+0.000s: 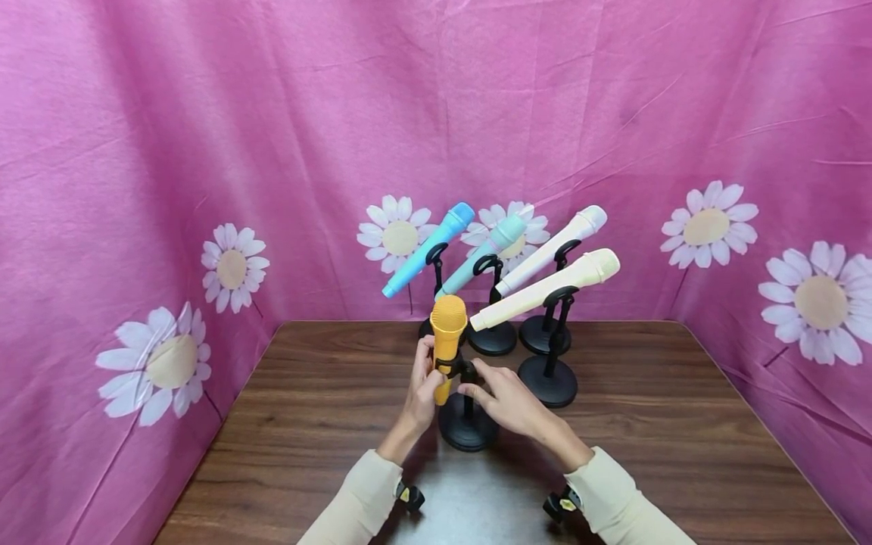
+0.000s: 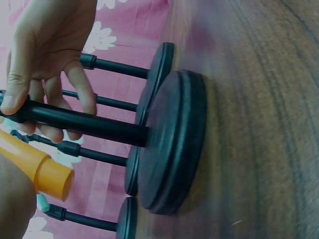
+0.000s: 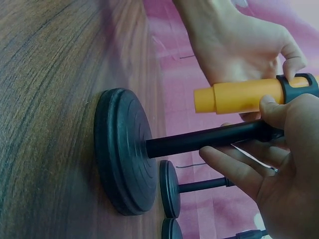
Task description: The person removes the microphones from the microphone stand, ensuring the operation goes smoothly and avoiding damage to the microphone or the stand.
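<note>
An orange microphone [image 1: 449, 322] stands nearly upright in the black clip [image 3: 287, 90] of a desk stand. My left hand [image 1: 421, 390] holds the microphone from the left, thumb by the clip. My right hand [image 1: 509, 397] grips the top of the stand's pole [image 2: 89, 122] from the right, its thumb at the joint and its fingers around behind. The stand's round black base [image 1: 468, 431] rests on the wooden table. In the right wrist view, the microphone's narrow lower end [image 3: 204, 100] sticks out beside the pole.
Behind stand several microphones tilted in stands: a blue one [image 1: 429, 250], a mint one [image 1: 487, 246], a white one [image 1: 552, 250] and a pale yellow one [image 1: 545, 291], nearest my right hand. A pink flowered cloth [image 1: 327, 151] encloses the table [image 1: 306, 424].
</note>
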{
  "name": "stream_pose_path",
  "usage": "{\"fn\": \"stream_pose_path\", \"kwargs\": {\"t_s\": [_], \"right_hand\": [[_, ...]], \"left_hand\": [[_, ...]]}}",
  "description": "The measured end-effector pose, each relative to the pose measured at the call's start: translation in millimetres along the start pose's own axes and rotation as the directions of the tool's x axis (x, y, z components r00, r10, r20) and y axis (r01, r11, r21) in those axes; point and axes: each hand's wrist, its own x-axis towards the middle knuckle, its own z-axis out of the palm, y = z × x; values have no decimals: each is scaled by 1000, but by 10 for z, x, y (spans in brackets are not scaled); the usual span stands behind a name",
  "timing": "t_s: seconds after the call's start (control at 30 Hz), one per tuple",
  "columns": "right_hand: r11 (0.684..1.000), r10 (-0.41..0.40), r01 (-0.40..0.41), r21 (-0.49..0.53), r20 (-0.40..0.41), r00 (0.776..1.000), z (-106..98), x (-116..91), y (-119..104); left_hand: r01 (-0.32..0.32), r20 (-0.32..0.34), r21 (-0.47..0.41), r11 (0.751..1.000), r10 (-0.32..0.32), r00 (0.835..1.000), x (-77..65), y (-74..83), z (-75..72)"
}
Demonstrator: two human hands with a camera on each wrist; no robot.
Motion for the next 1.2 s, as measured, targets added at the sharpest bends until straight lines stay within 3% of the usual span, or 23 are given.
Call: {"fn": "stream_pose_path", "kwargs": {"t_s": [0.17, 0.37, 0.63, 0.83, 0.97, 1.07, 1.2], "right_hand": [[1000, -5, 5, -13, -10, 1000, 2, 7, -4], [1000, 1, -1, -4, -5, 1000, 6, 8, -5], [1000, -15, 16, 24, -33, 999, 12, -2, 26], [997, -8, 9, 76, -16, 1000, 14, 1, 46], [994, 3, -2, 108, -6, 1000, 8, -1, 52], [991, 18, -19, 130, 10, 1000, 6, -3, 57], [985, 32, -36, 169, 27, 999, 5, -2, 60]], "left_hand": [[2, -25, -82, 997, -4, 1000, -38, -80, 11], [-76, -72, -198, 977, 63, 995, -66, -167, 57], [-69, -68, -189, 980, 57, 996, -72, -189, 58], [-13, -22, -190, 982, 8, 1000, -82, -161, 7], [41, 33, -135, 990, -37, 999, -83, -106, -70], [84, 64, -36, 996, -82, 995, -91, -35, -157], [143, 121, 87, 986, -153, 981, -82, 88, -289]]}}
